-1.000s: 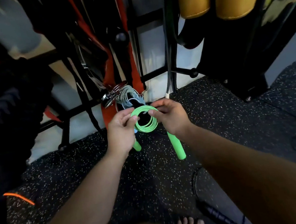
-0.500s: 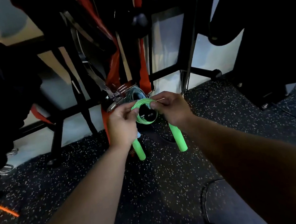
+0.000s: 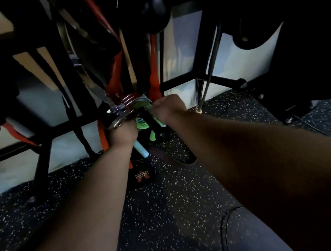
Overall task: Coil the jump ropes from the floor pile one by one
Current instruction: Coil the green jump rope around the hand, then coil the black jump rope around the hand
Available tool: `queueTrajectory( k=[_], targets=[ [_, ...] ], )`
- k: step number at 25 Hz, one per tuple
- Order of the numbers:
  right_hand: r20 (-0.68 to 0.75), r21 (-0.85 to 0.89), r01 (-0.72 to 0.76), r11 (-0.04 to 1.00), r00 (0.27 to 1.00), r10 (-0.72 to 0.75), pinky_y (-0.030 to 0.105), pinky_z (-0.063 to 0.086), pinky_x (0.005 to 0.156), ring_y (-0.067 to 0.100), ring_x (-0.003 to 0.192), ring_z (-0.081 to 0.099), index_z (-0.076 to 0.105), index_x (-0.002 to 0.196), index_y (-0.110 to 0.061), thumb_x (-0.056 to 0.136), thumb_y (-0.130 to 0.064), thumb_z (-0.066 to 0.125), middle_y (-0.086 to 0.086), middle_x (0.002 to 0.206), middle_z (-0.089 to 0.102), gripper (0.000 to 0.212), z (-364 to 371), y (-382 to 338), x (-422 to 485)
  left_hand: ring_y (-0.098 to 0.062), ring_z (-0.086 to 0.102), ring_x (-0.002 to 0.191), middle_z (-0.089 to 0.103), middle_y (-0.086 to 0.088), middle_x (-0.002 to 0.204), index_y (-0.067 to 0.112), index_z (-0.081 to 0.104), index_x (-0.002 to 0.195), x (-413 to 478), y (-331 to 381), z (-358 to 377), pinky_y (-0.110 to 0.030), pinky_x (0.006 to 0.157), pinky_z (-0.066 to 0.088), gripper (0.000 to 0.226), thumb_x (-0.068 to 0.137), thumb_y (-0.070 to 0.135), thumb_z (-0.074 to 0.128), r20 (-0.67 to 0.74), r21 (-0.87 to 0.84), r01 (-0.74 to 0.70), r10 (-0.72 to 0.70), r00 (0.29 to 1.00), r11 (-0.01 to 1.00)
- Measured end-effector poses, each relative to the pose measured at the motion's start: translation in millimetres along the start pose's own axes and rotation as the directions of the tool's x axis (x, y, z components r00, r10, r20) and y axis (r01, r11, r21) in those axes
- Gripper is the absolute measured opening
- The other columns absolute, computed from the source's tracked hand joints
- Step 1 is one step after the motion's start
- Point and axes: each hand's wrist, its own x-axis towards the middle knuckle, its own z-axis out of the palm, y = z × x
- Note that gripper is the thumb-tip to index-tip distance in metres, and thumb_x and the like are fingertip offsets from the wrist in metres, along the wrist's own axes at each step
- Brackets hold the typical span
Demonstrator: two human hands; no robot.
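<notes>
Reaching out to the far black rack (image 3: 203, 55), both hands meet by the shiny metal clips (image 3: 119, 108), and the green jump rope (image 3: 142, 125) sits bunched in loops between them, up above the speckled floor (image 3: 162, 211). The right hand (image 3: 168, 108) is curled tight on the rope's loops, and the left hand (image 3: 121, 132) is curled too, but its fingers are hidden, so I cannot tell what it holds. A green handle (image 3: 152, 137) hangs under the loops, and a light blue handle (image 3: 141, 150) pokes out under the left hand.
</notes>
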Motion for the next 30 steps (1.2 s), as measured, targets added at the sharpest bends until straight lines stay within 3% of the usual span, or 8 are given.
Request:
queueTrajectory(
  k=[3,5,7,12,15,17,21,30],
  targets=[
    [0.036,0.292,-0.031,0.956,0.999,0.022,0.032,0.057,0.074,0.021,0.080,0.071,0.068,0.121,-0.021,0.086,-0.028,0.073,0.003,0.105,0.074,0.036,-8,15,-34,-0.036,0.052,0.128,0.060,-0.021,0.135,-0.001,0.059,0.132,-14,-8,-3,-0.034,0.101,0.035,0.034,0.106,0.015,0.042,-0.024,-0.157,0.076,-0.080,0.996,0.985],
    [0.024,0.301,-0.008,0.953,1.000,0.001,0.036,0.055,0.062,0.025,0.079,0.073,0.066,0.123,-0.022,0.089,-0.023,0.068,0.002,0.101,0.075,0.034,-20,35,-58,-0.030,0.065,0.105,0.071,-0.011,0.109,0.009,0.070,0.111,-35,-14,-3,-0.033,0.086,0.046,0.022,0.099,0.025,0.062,-0.120,-0.295,0.004,-0.042,0.992,0.955],
    [0.018,0.236,0.019,0.972,1.000,-0.024,0.035,0.056,0.064,0.024,0.084,0.073,0.068,0.114,-0.026,0.092,-0.024,0.063,-0.004,0.099,0.075,0.023,-37,55,-90,-0.017,0.067,0.085,0.071,0.004,0.089,0.022,0.068,0.088,-63,-19,-8,-0.030,0.078,0.052,0.010,0.089,0.029,0.076,-0.150,-0.460,-0.047,-0.026,0.988,0.887],
    [0.058,0.258,-0.031,0.966,0.998,0.017,0.047,0.062,0.079,0.016,0.083,0.072,0.070,0.097,-0.028,0.092,-0.029,0.064,-0.007,0.099,0.075,0.008,-73,113,-176,-0.017,0.068,0.089,0.071,0.006,0.093,0.029,0.067,0.085,-139,-15,-22,-0.031,0.075,0.054,0.011,0.086,0.028,0.078,-0.062,-0.445,-0.120,0.103,0.993,0.887],
    [0.015,0.218,-0.039,0.975,0.999,0.037,0.039,0.061,0.081,0.013,0.085,0.071,0.070,0.095,-0.028,0.093,-0.032,0.063,-0.008,0.097,0.075,0.008,-109,131,-235,-0.012,0.065,0.084,0.071,0.007,0.092,0.025,0.071,0.088,-197,7,-34,-0.026,0.072,0.048,0.009,0.085,0.030,0.079,0.052,-0.359,-0.182,0.214,0.975,0.915],
    [-0.033,0.170,-0.040,0.985,0.998,0.046,0.028,0.056,0.069,0.011,0.077,0.068,0.069,0.093,-0.027,0.094,-0.030,0.062,-0.008,0.089,0.073,0.008,-139,141,-279,-0.011,0.063,0.080,0.070,0.007,0.090,0.025,0.070,0.086,-235,33,-43,-0.026,0.071,0.048,0.010,0.085,0.029,0.079,0.140,-0.331,-0.247,0.306,0.942,0.911],
    [-0.129,0.090,-0.050,0.995,0.990,0.061,0.019,0.046,0.060,0.011,0.078,0.066,0.069,0.093,-0.025,0.096,-0.029,0.061,-0.008,0.085,0.069,0.009,-194,159,-359,-0.016,0.065,0.083,0.071,0.000,0.091,0.024,0.069,0.084,-303,91,-59,-0.036,0.081,0.055,0.012,0.084,0.027,0.080,0.267,-0.301,-0.375,0.455,0.850,0.877],
    [-0.271,0.120,-0.159,0.980,0.944,0.187,0.028,0.048,0.071,0.010,0.077,0.061,0.068,0.091,-0.027,0.096,-0.030,0.062,-0.009,0.082,0.066,0.008,-257,221,-480,-0.014,0.063,0.071,0.072,0.001,0.079,0.023,0.072,0.082,-430,162,-2,-0.039,0.079,0.056,0.018,0.080,0.037,0.082,0.522,-0.179,-0.627,0.613,0.592,0.758]
  ],
)
